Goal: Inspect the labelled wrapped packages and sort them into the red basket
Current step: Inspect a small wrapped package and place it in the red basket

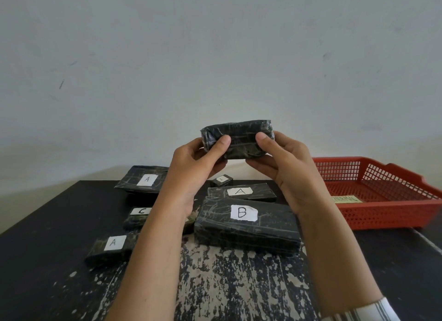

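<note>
— What lies nearest?
— On the worn table [239, 284], a package marked A [112, 243] near left; a package marked B [246, 225] farther right.
— And the hands?
— Beyond, the left hand [193, 162] and right hand [284, 167] both grip a dark wrapped package [236, 139], raised off the table; the red basket [387, 216] sits far right.

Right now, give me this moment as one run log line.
phase: inspect | left hand and right hand grip raised black plastic-wrapped package, label unseen | red plastic basket: no package visible | dark table: six packages
</note>
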Action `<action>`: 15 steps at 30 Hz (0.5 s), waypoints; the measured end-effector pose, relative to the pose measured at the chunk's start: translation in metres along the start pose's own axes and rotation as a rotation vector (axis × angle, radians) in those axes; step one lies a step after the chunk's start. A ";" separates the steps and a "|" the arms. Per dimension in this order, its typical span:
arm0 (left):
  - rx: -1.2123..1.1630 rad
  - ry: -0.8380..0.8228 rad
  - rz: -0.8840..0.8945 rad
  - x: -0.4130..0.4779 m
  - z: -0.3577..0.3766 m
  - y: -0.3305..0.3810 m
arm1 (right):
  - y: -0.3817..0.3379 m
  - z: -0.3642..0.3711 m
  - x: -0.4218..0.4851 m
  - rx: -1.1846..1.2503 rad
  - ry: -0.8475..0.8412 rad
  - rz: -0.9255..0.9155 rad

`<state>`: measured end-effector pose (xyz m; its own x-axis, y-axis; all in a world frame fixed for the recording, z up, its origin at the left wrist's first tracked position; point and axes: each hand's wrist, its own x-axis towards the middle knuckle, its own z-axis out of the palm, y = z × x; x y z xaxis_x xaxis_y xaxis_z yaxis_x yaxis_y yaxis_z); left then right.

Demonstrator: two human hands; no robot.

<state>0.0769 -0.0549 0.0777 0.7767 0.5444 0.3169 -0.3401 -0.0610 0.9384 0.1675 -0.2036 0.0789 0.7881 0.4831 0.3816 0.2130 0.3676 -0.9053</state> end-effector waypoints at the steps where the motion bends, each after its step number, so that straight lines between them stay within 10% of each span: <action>1: 0.003 -0.015 -0.010 0.000 0.000 0.000 | 0.000 0.000 0.000 -0.005 0.003 -0.001; 15: 0.027 0.023 0.050 0.001 -0.003 -0.003 | 0.002 -0.001 0.000 -0.040 -0.066 0.002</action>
<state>0.0777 -0.0518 0.0749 0.7463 0.5594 0.3607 -0.3636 -0.1113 0.9249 0.1685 -0.2041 0.0767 0.7488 0.5359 0.3900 0.2352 0.3352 -0.9123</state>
